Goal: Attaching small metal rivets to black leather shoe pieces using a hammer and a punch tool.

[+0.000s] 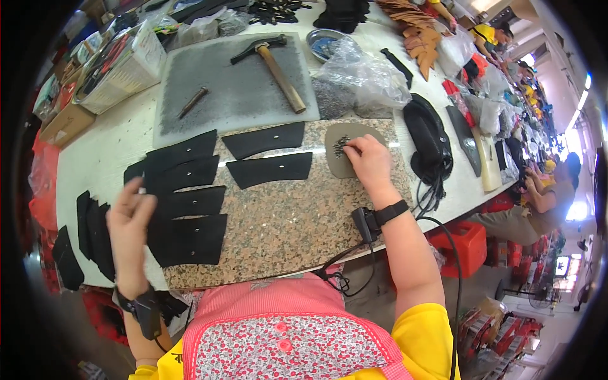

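Observation:
My right hand (pixel 371 161) reaches onto a rounded olive-brown pad (pixel 342 166), its fingertips pinched together at a small heap of thin dark metal bits (pixel 341 144). Whatever sits between those fingertips is too small to make out. Slightly blurred, my left hand (pixel 131 218) is over the left edge of a group of black cut pieces (pixel 190 202), its thumb and fingers apart and nothing clearly in them. Two more black pieces (pixel 269 170) lie apart from that group, nearer the pad. Several pieces carry a small shiny spot near the middle.
Beneath the pieces is a speckled stone slab (pixel 285 228). Behind it, a grey board (pixel 221 88) bears a hammer (pixel 278 73) and a short metal punch (pixel 193 102). A clear plastic bag (pixel 373 79), a metal bowl (pixel 326 41) and a black pouch (pixel 427 136) stand farther right.

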The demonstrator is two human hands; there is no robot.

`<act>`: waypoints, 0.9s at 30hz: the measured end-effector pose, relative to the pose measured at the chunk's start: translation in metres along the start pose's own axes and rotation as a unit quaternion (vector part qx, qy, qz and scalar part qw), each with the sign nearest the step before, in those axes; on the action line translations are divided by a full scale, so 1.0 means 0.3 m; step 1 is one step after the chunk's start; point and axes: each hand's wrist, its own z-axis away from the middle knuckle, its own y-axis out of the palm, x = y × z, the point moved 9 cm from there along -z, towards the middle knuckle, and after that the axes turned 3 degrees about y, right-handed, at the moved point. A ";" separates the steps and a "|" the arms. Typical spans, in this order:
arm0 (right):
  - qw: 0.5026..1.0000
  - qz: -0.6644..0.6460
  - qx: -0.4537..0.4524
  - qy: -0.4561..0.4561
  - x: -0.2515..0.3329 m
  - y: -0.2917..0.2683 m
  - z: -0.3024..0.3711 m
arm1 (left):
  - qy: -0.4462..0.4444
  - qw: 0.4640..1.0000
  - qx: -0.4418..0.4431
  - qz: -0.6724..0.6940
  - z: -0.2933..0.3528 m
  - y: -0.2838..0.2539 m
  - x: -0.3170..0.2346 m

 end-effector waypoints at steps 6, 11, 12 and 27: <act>1.000 -0.019 0.002 -0.010 0.010 0.021 -0.013 | -0.192 0.932 0.233 0.201 0.195 0.458 0.070; 0.993 -0.106 0.025 0.042 0.024 -0.004 0.017 | -0.207 0.906 0.276 0.244 0.231 0.610 0.107; 0.977 -0.205 0.048 0.040 0.083 -0.020 0.044 | -0.211 0.907 0.273 0.244 0.230 0.622 0.107; 0.917 -0.376 0.132 -0.013 0.371 0.008 0.298 | -0.214 0.890 0.296 0.273 0.290 0.668 0.073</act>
